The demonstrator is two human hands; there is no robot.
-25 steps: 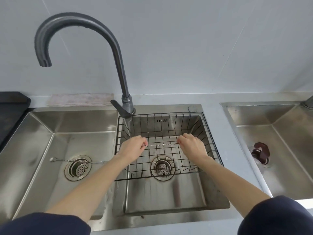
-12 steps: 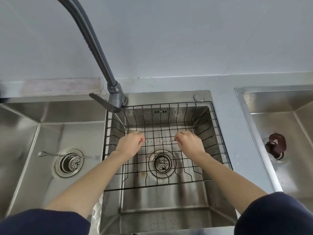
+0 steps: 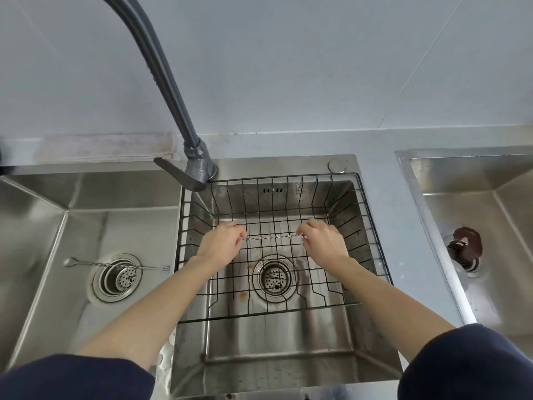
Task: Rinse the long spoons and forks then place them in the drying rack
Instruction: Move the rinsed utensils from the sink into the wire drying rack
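Note:
A long utensil with a twisted metal handle (image 3: 274, 236) is held level over the black wire drying rack (image 3: 372, 249), which sits in the middle sink basin. My left hand (image 3: 220, 243) pinches its left end and my right hand (image 3: 323, 241) pinches its right end, so both ends are hidden. A second long twisted utensil (image 3: 86, 262), with a small spoon end on the left and a fork end on the right, lies across the drain of the left basin (image 3: 43, 255).
A grey gooseneck faucet (image 3: 173, 90) rises behind the rack, its lever (image 3: 178, 173) pointing left. A folded cloth (image 3: 103, 147) lies on the back ledge. A third basin on the right holds a dark brown stopper (image 3: 465, 248). Both drains have strainers.
The view has shifted down and to the right, putting the rack in the middle. My hands keep the same grip on the utensil, held slightly lower over the rack.

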